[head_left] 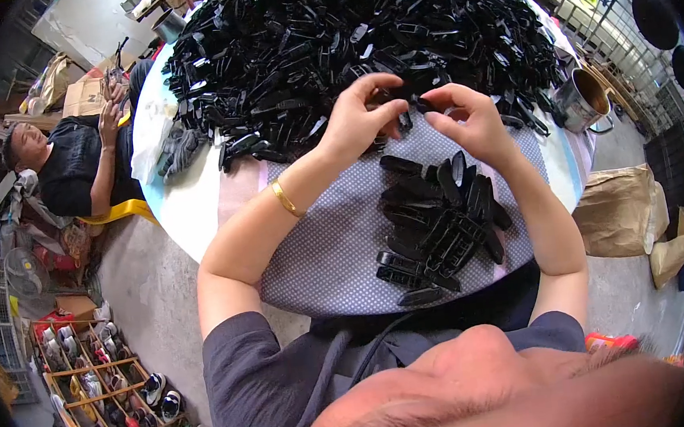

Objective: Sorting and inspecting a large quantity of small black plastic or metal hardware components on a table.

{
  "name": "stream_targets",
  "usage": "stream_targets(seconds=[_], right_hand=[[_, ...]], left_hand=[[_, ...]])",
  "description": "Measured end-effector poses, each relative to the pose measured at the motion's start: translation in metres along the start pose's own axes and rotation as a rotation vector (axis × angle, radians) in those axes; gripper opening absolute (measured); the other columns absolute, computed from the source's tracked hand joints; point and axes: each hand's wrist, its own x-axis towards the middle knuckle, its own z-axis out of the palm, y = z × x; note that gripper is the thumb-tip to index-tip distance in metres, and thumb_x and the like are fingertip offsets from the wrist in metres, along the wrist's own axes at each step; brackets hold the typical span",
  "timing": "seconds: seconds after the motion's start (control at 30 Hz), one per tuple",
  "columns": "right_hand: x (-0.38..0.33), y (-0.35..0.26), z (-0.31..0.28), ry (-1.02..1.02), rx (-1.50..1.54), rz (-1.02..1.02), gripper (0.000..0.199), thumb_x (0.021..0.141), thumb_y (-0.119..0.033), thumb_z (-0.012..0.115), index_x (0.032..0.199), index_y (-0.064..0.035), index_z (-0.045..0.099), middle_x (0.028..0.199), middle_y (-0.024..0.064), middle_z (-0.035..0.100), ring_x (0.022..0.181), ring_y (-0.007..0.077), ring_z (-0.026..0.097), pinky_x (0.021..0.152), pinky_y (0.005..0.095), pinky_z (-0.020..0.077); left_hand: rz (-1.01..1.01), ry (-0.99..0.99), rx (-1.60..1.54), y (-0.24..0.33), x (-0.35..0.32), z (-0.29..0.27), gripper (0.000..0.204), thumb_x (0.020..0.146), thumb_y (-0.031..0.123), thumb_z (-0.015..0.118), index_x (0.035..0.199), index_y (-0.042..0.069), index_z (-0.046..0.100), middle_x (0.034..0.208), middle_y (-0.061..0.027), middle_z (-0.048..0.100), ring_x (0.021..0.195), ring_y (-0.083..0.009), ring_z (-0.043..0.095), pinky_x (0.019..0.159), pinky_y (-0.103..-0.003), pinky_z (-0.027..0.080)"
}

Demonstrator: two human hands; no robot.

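Observation:
A big heap of glossy black elongated plastic pieces (341,32) covers the far part of the round table. At the near edge of the heap, my left hand (361,117) is closed, its curled fingers and thumb round a black plastic piece partly hidden by them. Just to its right, my right hand (473,123) pinches a small dark piece between thumb and fingertips; its exact shape is too small to tell. The two hands almost meet. Below them, a smaller pile of black plastic pieces (441,220) lies on the patterned grey cloth (320,244) close to my body.
A grey glove (179,151) lies at the table's left side. A metal pot (581,100) stands at the right edge. Another person (77,161) sits at the left. A shoe rack (98,377) is at lower left, and a brown paper sack (618,212) at right.

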Motion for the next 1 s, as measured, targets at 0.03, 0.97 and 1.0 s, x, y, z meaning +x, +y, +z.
stream_targets(seconds=[0.03,0.97,1.0], right_hand=[[0.000,-0.001,0.004,-0.003,0.001,-0.001,0.025,0.076,-0.009,0.063,0.100,-0.0014,0.061,0.089,0.0043,0.060,0.081,0.0112,0.058,0.066,0.0223,0.0468],[-0.006,-0.005,0.019,0.219,-0.228,-0.255,0.033,0.071,-0.003,0.070,0.102,-0.0019,0.060,0.088,0.0066,0.060,0.075,0.0123,0.059,0.058,0.0219,0.0474],[-0.006,-0.007,0.019,0.228,-0.196,-0.181,0.037,0.071,-0.005,0.071,0.106,-0.0025,0.058,0.087,0.0063,0.060,0.076,0.0124,0.059,0.059,0.0224,0.0479]], left_hand=[[-0.055,-0.035,-0.124,0.000,-0.002,0.003,0.040,0.081,0.004,0.061,0.118,-0.001,0.048,0.091,-0.0073,0.058,0.076,-0.0125,0.060,0.074,-0.025,0.052],[0.169,0.047,-0.076,-0.005,-0.011,0.020,0.028,0.087,0.009,0.055,0.113,-0.001,0.057,0.103,-0.0088,0.062,0.092,-0.0127,0.058,0.085,-0.026,0.047],[0.168,0.046,-0.076,-0.001,-0.011,0.020,0.028,0.087,0.009,0.055,0.113,-0.001,0.057,0.103,-0.0088,0.062,0.092,-0.0127,0.058,0.085,-0.026,0.047]])
